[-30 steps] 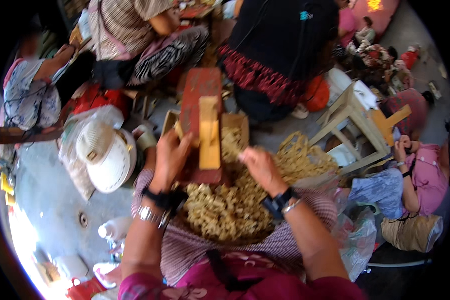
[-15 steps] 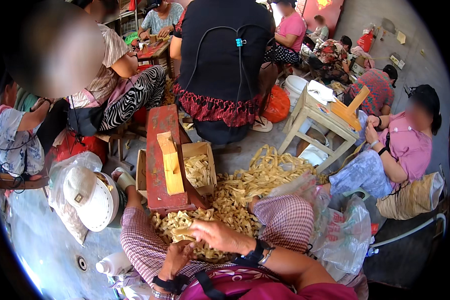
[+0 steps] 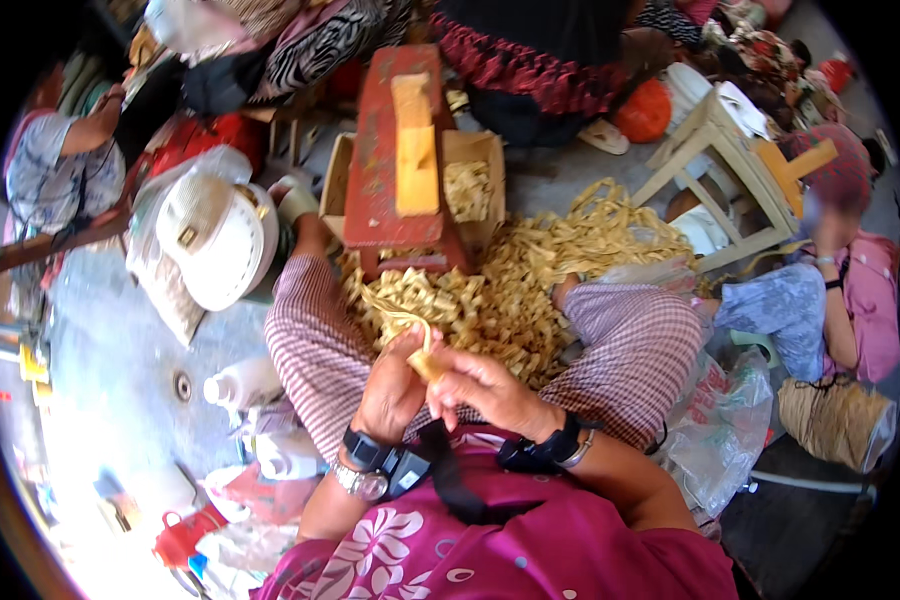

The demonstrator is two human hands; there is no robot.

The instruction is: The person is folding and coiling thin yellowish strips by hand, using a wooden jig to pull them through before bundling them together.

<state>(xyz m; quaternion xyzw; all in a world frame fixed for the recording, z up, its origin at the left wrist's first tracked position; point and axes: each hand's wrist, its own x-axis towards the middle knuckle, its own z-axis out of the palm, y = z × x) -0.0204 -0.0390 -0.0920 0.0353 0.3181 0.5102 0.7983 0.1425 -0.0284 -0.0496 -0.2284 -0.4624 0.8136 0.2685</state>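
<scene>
As my left hand (image 3: 392, 388) and right hand (image 3: 492, 392) meet in front of me, both curl closed around a yellow strip (image 3: 429, 364), one end looping up and away. Beyond it, between the legs of my checked trousers (image 3: 625, 345), lies a heap of similar strips (image 3: 505, 325); farther off stands a red desk (image 3: 375, 205) bearing a wooden block (image 3: 417, 180), with a cardboard box (image 3: 336, 190) showing on either side.

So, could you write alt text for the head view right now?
A person's left hand and right hand hold a tan strip between them. Just beyond are a heap of tan pieces and a red bench bearing a wooden block.
</scene>
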